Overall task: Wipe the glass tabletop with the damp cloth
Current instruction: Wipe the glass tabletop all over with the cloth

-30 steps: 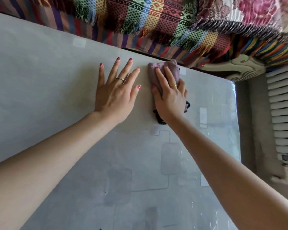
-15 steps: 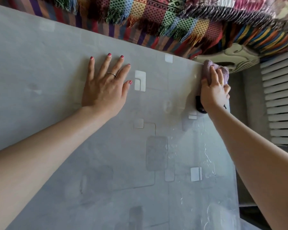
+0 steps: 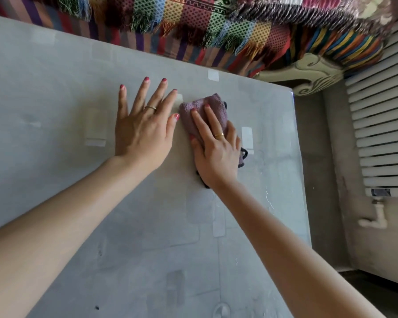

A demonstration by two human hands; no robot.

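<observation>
Your right hand (image 3: 216,148) presses the mauve damp cloth (image 3: 207,109) flat on the glass counter (image 3: 55,88), fingers straight over it. Just left of the cloth, your left hand (image 3: 143,131) lies flat, fingers spread, thumb tip beside the cloth.

Counted: one glass tabletop (image 3: 55,88), two hands, a left hand (image 3: 143,131) and a right hand (image 3: 216,150), two rings, one per hand, one mauve cloth (image 3: 207,109) under the right hand, one white radiator (image 3: 381,111).
</observation>
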